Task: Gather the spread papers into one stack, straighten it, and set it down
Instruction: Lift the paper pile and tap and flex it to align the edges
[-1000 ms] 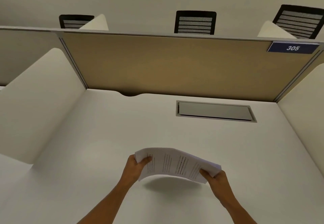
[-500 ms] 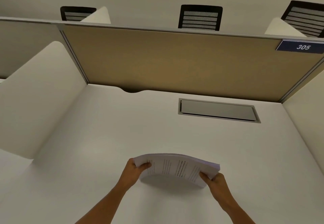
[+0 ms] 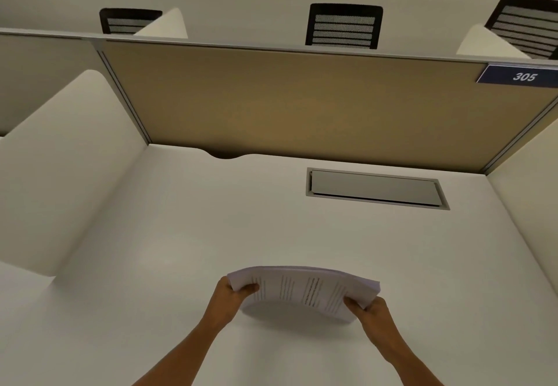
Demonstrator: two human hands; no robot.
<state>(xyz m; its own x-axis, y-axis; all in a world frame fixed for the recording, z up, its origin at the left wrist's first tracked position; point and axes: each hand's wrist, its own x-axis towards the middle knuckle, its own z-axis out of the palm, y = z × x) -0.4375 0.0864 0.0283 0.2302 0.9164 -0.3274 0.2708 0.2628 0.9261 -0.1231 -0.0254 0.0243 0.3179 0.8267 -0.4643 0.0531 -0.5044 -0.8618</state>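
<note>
Head cam: only container-ish thing is the recessed cable box (image 3: 376, 188) at 1 o'clock on the counter (image 3: 181, 234), flap down, so can't see what's in it. The paper stack (image 3: 305, 290) sits at about 6 o'clock, printed text facing up, bowed upward in the middle, casting a shadow on the counter. Left hand (image 3: 231, 298) has its grip clamped on the left edge, right hand (image 3: 370, 313) clamped on the right edge. Tan partition (image 3: 287, 99) at 12, sign 305 (image 3: 524, 76) at 2, chairs (image 3: 344, 25) behind.
</note>
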